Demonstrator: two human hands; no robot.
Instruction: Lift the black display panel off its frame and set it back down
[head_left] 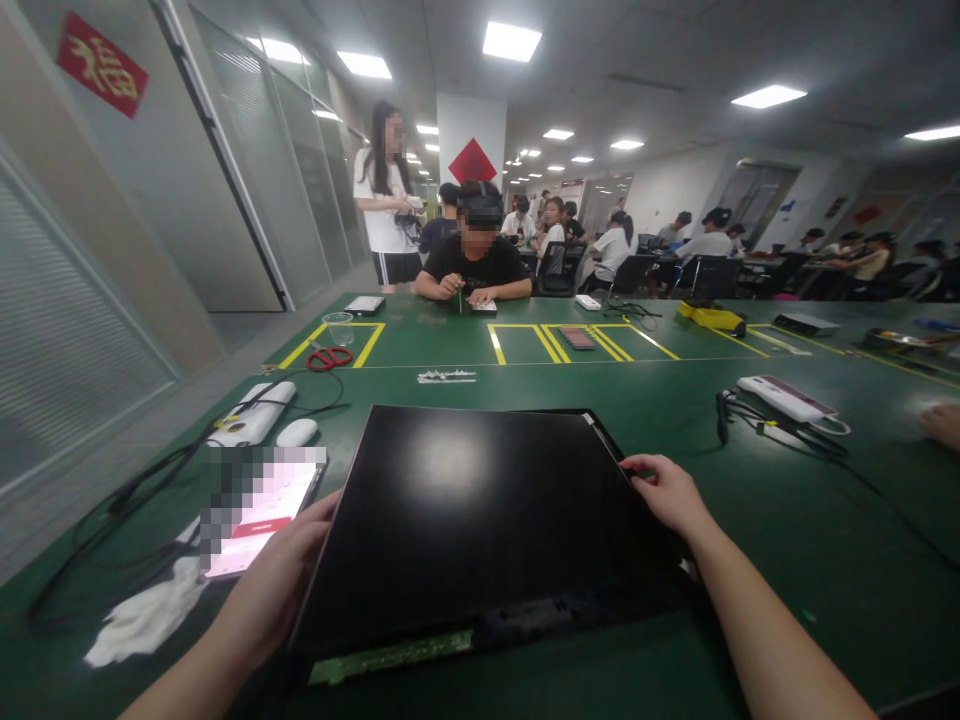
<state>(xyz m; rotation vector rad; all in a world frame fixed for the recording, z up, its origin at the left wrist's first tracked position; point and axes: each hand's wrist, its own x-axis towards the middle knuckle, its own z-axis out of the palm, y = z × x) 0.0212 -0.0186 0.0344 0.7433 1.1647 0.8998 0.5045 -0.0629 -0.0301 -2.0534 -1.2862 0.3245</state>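
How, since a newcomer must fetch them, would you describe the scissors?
On the green table, look beyond the far left corner of the black screen. The scissors lie just in front of a clear cup. Their red handles set them apart from that colourless cup and the yellow tape.

Workshop with long green workbenches [525, 385]

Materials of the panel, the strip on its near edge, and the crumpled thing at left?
Panel: likely glass or plastic, smooth and semi-gloss black; it mirrors a soft light patch. Strip: probably bare circuit board, green with small lighter marks. Crumpled thing: thin, matte white, soft folds; tissue or cloth, can't tell which.
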